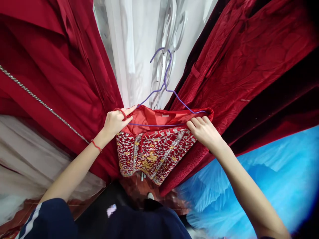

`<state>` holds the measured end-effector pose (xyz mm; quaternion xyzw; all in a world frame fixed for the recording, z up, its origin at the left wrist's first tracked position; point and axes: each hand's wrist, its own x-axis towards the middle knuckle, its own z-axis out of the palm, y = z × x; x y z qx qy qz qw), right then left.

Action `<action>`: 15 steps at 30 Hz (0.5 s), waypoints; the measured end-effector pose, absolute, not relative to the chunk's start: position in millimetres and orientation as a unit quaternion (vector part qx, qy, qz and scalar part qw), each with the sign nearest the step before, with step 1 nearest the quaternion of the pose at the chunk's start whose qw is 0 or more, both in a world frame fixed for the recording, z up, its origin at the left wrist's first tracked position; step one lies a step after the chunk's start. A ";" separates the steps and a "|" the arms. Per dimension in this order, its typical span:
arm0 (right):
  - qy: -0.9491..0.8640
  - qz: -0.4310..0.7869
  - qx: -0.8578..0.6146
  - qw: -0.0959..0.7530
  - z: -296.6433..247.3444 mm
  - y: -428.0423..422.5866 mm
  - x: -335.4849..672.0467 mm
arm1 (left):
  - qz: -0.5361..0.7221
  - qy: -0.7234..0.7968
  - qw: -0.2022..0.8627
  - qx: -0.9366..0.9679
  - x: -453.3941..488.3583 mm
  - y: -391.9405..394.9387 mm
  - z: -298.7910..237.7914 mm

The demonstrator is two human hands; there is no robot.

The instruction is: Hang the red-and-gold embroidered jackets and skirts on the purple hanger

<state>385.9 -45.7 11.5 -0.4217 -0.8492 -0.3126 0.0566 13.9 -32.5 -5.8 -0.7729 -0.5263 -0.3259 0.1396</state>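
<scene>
A red strapless bodice (152, 151) with silver and gold embroidery hangs in front of me, its plain red lining showing along the top. A purple wire hanger (164, 78) passes inside it, and the hook reaches up to a pale ring-shaped fitting (169, 30). My left hand (116, 120) is closed on the bodice's left upper corner by the hanger's end, with a red loop over the fingers. On the opposite side, the fingers of my right hand (203, 129) are curled over the top edge, near the hanger's lower bar. The fingertips of that hand are hidden.
Long red gowns (50, 59) hang close on the left, and patterned red garments (231, 66) on the right. White fabric (139, 39) is behind the hanger. A fluffy blue skirt (251, 186) spreads at lower right. Below lies a reddish tiled floor (134, 186).
</scene>
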 end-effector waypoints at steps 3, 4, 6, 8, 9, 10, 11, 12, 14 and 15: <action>-0.868 -0.248 -0.421 0.085 8.6 -50.4 387.4 | -0.329 -0.524 0.144 -0.772 12.6 -29.6 -8.1; -0.876 -0.211 -0.419 0.110 6.8 -52.1 386.7 | -0.329 -0.524 0.147 -0.772 12.5 -28.9 -8.6; -0.886 -0.130 -0.411 0.169 4.4 -55.5 382.9 | -0.330 -0.525 0.151 -0.770 12.7 -28.2 -8.7; -0.883 -0.059 -0.409 0.224 5.2 -59.1 376.7 | -0.331 -0.527 0.152 -0.768 13.4 -28.9 -7.9; -0.880 -0.027 -0.407 0.242 7.2 -61.1 373.4 | -0.332 -0.528 0.153 -0.767 13.8 -29.5 -7.2; -0.880 0.002 -0.403 0.253 9.9 -63.3 370.2 | -0.332 -0.529 0.153 -0.766 14.2 -30.1 -6.5; -0.883 0.031 -0.393 0.256 13.0 -65.8 367.5 | -0.330 -0.531 0.153 -0.765 14.4 -30.6 -5.7; -0.889 0.057 -0.378 0.254 16.0 -68.2 365.4 | -0.328 -0.534 0.154 -0.764 14.6 -30.8 -5.0; -0.899 0.098 -0.355 0.238 19.7 -72.5 362.1 | -0.324 -0.537 0.158 -0.763 14.8 -30.7 -4.1; -0.898 0.109 -0.362 0.224 19.6 -74.0 360.2 | -0.324 -0.536 0.160 -0.763 14.8 -30.4 -4.1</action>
